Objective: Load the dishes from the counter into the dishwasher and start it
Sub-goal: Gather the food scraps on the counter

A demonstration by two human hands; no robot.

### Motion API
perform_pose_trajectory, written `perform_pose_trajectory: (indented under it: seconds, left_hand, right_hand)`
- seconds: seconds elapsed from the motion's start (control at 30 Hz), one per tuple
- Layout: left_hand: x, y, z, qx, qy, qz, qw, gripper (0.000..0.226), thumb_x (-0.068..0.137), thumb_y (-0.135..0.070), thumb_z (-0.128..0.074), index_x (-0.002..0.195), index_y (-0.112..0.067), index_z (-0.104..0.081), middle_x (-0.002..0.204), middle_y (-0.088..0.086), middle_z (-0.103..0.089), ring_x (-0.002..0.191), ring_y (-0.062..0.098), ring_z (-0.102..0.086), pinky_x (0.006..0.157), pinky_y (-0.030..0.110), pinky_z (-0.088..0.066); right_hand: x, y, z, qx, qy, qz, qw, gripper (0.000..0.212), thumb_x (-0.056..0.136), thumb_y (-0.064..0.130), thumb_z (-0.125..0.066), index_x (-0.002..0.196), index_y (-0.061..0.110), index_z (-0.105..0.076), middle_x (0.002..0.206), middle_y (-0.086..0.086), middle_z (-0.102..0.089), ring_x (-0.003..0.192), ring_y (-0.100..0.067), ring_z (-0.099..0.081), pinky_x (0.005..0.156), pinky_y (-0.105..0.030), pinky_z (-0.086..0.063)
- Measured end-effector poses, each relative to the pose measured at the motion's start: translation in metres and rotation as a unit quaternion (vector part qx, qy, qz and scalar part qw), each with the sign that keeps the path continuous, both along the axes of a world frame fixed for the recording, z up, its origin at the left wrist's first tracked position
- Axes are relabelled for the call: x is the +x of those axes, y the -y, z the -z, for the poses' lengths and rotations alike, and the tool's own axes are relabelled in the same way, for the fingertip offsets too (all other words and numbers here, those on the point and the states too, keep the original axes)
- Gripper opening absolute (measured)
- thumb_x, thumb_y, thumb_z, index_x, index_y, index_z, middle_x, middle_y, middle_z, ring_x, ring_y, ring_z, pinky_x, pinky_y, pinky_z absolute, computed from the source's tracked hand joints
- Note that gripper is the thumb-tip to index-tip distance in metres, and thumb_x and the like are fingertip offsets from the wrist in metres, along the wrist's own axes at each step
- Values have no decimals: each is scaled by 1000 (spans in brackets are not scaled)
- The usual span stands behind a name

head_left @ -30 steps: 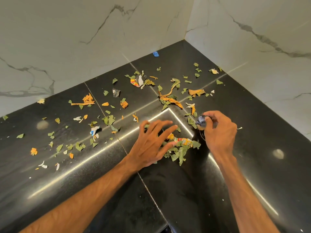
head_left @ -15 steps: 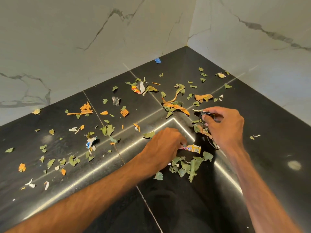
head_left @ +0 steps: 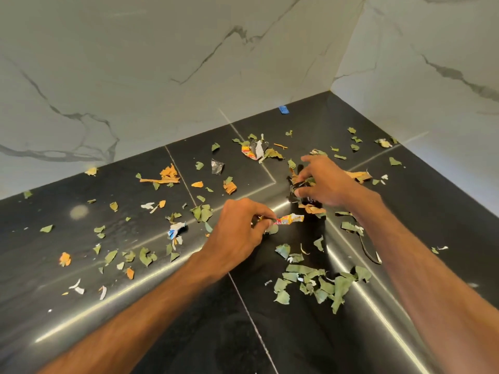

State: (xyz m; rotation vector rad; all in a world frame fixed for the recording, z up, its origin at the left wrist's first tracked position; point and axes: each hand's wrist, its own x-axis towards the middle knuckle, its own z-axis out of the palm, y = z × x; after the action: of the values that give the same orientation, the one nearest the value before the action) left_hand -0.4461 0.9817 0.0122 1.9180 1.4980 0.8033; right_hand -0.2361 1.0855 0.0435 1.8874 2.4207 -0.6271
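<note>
No dishes or dishwasher are in view. A black stone counter [head_left: 113, 287] in a corner is strewn with torn green leaves, orange peel bits and wrapper scraps. My left hand [head_left: 237, 233] pinches a yellow-red wrapper scrap [head_left: 290, 219] near the middle. My right hand [head_left: 324, 182] is further back, its thumb and lower fingers curled round a small dark scrap with leaf bits [head_left: 299, 186], its upper fingers spread. A heap of green leaf pieces [head_left: 318, 284] lies in front of both hands.
White marble walls [head_left: 162, 63] close the corner behind and to the right. A blue scrap [head_left: 283, 109] lies at the back wall. A crumpled wrapper [head_left: 253, 150], a foil bit [head_left: 217, 166] and orange strips [head_left: 164, 176] litter the counter's back and left.
My left hand has closed on the yellow-red wrapper scrap and lifted it. My right hand has moved back toward the corner, still holding the dark scrap. The view has shifted forward.
</note>
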Motion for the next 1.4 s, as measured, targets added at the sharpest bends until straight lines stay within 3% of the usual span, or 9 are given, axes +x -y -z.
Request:
perform_pose_trajectory:
  seconds: [0.17,0.33,0.57,0.8,0.97,1.1,1.17,1.27,1.4]
  left_hand:
    - [-18,1,2,-25,24,-36,999,15,88,-24,-75,102,-25,-80,91,-14,-76,77,-3,-68,77,24,-59]
    - [-23,0,1,-32,53,-58,996,14,86,-25,-77,99,-20,-80,85,-10,-76,74,-2,-69,74,27,-61]
    - [-19,-3,-3,-51,52,-45,996,12,80,-33,-83,82,-22,-80,74,-11,-74,63,2,-70,66,33,-61]
    - [-11,-4,-7,-30,51,-19,998,15,75,-13,-83,63,-14,-74,67,-10,-72,72,-1,-70,71,30,-61]
    - [-3,-6,-10,-36,77,-21,996,22,73,-18,-88,86,-16,-71,74,-7,-73,67,2,-70,66,19,-58]
    - [9,-20,-16,-17,46,-7,999,19,81,-17,-82,100,-18,-80,84,-6,-77,71,-2,-69,69,12,-56]
    - [21,-33,-21,-7,48,-6,999,15,83,-13,-80,98,-17,-80,83,-5,-77,70,-4,-69,68,9,-55]
    - [50,-63,-28,14,47,12,999,13,83,-11,-79,95,-16,-80,85,-4,-77,67,-9,-65,67,2,-49]
    - [107,-100,-35,42,31,58,997,12,84,-10,-78,96,-11,-79,88,0,-77,61,-12,-57,59,-3,-43]
  right_hand:
    - [2,16,13,77,-20,7,997,20,88,17,-76,107,14,-75,125,-6,-66,117,-25,-61,97,-36,-46]
    - [6,35,23,128,-55,56,989,17,88,16,-76,104,21,-77,96,0,-75,92,-19,-69,84,-40,-56]
    - [10,36,20,80,-66,99,990,38,87,14,-78,122,20,-63,110,-2,-70,103,-21,-65,90,-40,-54]
    - [12,47,23,81,-42,113,990,12,92,6,-68,101,11,-75,85,-9,-70,77,-26,-67,71,-41,-56]
    - [9,56,27,137,-9,94,986,21,90,-1,-68,108,8,-73,106,-10,-60,91,-30,-61,73,-37,-47]
    - [15,61,22,147,-27,113,982,12,93,2,-65,100,9,-73,85,-7,-66,72,-23,-64,61,-35,-52]
    - [28,61,15,148,-81,161,972,10,92,4,-67,96,12,-73,82,-5,-68,66,-14,-61,53,-26,-46]
    - [57,65,1,181,-153,240,941,8,90,9,-71,89,15,-77,80,-1,-70,69,-11,-61,61,-18,-43]
    - [93,73,-7,178,-287,390,857,22,84,9,-79,104,18,-76,82,15,-67,82,-12,-69,79,-31,-58]
